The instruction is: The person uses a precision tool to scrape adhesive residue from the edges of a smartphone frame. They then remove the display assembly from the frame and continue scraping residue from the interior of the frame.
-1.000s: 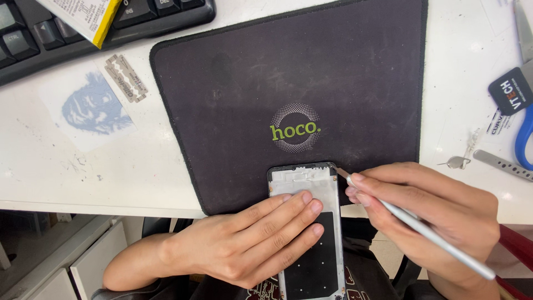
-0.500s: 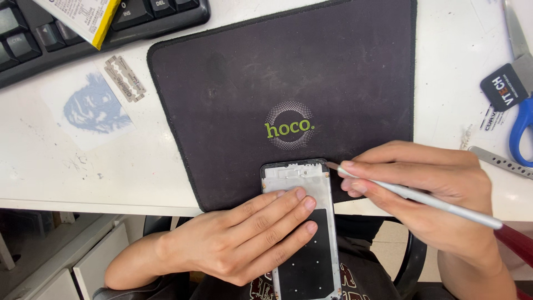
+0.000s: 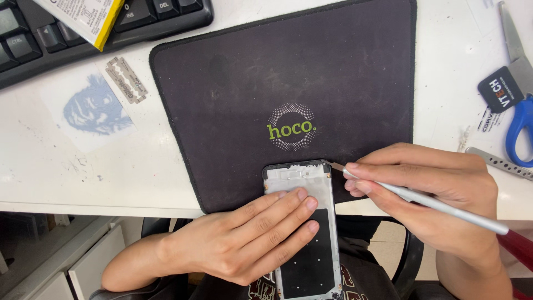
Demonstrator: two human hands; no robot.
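Left hand (image 3: 233, 244) is flat on the phone frame (image 3: 304, 222), fingers pinning it where it hangs half off the desk (image 3: 66, 178) edge, top end on the dark mat (image 3: 250, 83). Right hand (image 3: 433, 194) pinches a thin metal tool (image 3: 422, 197) like a pen, tip touching the frame's top right corner. My worry: push too hard and the tip skids off and gouges the frame, or the overhanging end tips down.

Left hand (image 3: 244, 241) lies flat, fingers extended; right hand (image 3: 438, 194) is curled in a pen-like pinch.
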